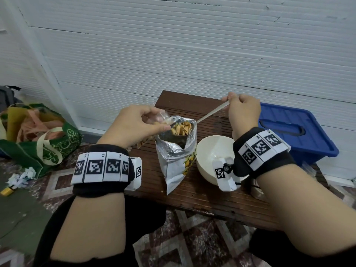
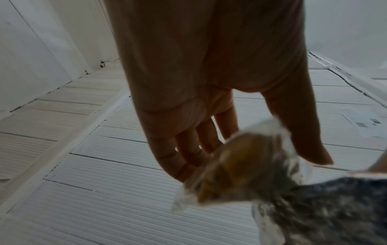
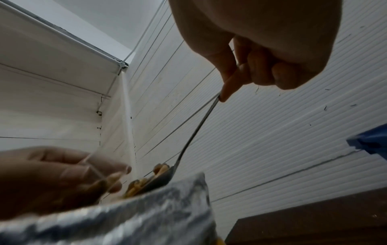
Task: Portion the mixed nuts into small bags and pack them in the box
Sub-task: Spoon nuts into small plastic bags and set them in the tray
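Hovering spoon (image 1: 194,123) of nuts between hands, beside small bag (image 1: 160,117)

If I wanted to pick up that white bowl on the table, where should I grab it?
Probably by the rim of the white bowl, on its left side, coming from above. It stands upright and open on the wooden table. The right hand and wrist cover the bowl's right side, and the foil nut bag stands close on the left, so pinch the rim carefully.
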A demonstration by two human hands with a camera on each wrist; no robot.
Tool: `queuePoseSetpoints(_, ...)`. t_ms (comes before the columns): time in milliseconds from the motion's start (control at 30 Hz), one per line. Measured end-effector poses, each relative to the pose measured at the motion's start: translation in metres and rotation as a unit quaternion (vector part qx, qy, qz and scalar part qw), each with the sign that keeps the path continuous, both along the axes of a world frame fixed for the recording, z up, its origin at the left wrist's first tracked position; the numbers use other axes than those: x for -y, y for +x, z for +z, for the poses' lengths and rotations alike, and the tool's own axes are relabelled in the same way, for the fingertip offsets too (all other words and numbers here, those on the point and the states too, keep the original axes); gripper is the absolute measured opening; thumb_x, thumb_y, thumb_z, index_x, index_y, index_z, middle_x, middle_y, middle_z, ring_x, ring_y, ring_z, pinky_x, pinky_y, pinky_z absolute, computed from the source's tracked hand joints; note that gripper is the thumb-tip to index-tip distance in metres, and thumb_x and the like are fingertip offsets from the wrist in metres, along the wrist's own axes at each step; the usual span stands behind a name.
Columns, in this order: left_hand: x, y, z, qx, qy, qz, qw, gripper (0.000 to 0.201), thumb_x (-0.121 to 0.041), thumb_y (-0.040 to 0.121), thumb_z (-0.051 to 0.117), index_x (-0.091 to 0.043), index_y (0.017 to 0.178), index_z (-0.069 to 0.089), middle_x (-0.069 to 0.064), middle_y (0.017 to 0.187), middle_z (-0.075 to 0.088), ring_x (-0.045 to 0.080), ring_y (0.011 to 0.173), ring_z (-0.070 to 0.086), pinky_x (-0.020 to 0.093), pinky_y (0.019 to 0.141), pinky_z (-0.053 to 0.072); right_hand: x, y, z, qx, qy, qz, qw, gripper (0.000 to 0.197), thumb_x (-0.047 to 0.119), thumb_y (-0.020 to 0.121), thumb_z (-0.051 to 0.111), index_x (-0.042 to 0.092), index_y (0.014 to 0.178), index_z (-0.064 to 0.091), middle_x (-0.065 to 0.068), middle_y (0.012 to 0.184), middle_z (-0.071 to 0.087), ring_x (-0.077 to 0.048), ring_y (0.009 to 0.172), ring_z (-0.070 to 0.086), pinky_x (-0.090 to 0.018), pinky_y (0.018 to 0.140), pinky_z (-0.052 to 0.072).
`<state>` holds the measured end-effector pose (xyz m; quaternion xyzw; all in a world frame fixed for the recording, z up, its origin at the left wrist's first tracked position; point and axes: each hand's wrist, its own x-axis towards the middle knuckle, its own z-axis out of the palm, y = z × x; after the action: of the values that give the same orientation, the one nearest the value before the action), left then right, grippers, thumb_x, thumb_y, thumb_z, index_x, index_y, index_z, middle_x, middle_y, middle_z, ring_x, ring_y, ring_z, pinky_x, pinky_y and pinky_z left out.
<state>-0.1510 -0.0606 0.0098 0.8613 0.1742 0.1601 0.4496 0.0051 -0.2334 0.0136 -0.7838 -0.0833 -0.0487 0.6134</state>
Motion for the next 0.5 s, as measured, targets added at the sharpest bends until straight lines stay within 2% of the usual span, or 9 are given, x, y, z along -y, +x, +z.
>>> queuePoseSetpoints(67,0.002,0.0,0.001,-0.01,0.001,0.001,1.0,0.037,-0.027,0.068,0.084,-0.035,0.097,0.062,-0.014,0.083,0.066,-0.004,0.075,0.06,0.002,0.057,0.044,0.002,0.001,0.009,0.006,0.007,-0.006,1.0,0.034,0.024,0.098,0.049,0.021,0.069,0.065,0.008,0.065,0.057,0.002,0.059,0.049,-0.013,0.059,0.038)
queuePoseSetpoints(200,0.001,0.001,0.002,-0.034,0.013,-0.003,0.999,0.042,-0.03,0.065,0.084,-0.032,0.103,0.066,-0.017,0.084,0.065,-0.009,0.075,0.057,0.002,0.054,0.04,0.002,0.004,0.022,0.012,0.026,-0.012,1.0,0.035,0.023,0.098,0.048,0.022,0.065,0.063,0.002,0.07,0.062,-0.005,0.062,0.053,-0.018,0.062,0.042)
queuePoseSetpoints(267,0.001,0.002,0.001,-0.047,0.027,-0.006,0.999,0.049,-0.032,0.065,0.084,-0.029,0.11,0.067,-0.018,0.087,0.064,-0.009,0.081,0.056,0.005,0.061,0.039,0.0,0.005,0.026,0.02,0.021,-0.01,1.0,0.036,0.023,0.098,0.048,0.023,0.065,0.062,-0.002,0.078,0.066,-0.008,0.067,0.056,-0.016,0.063,0.044)
queuePoseSetpoints(367,0.003,0.006,0.0,-0.053,0.033,-0.009,0.998,0.051,-0.034,0.063,0.085,-0.027,0.111,0.068,-0.018,0.09,0.064,-0.009,0.085,0.056,0.009,0.073,0.043,-0.006,0.001,0.029,0.022,0.006,0.009,1.0,0.034,0.024,0.098,0.048,0.019,0.069,0.065,0.002,0.071,0.063,-0.004,0.064,0.055,-0.013,0.061,0.041)
queuePoseSetpoints(500,0.008,0.011,-0.001,-0.061,0.052,-0.014,0.997,0.041,-0.033,0.064,0.085,-0.029,0.101,0.07,-0.02,0.084,0.063,-0.008,0.076,0.055,0.004,0.06,0.038,-0.013,-0.006,0.024,0.012,-0.029,0.035,0.999,0.032,0.026,0.099,0.048,0.016,0.075,0.068,0.007,0.063,0.057,0.001,0.06,0.05,-0.013,0.055,0.036)
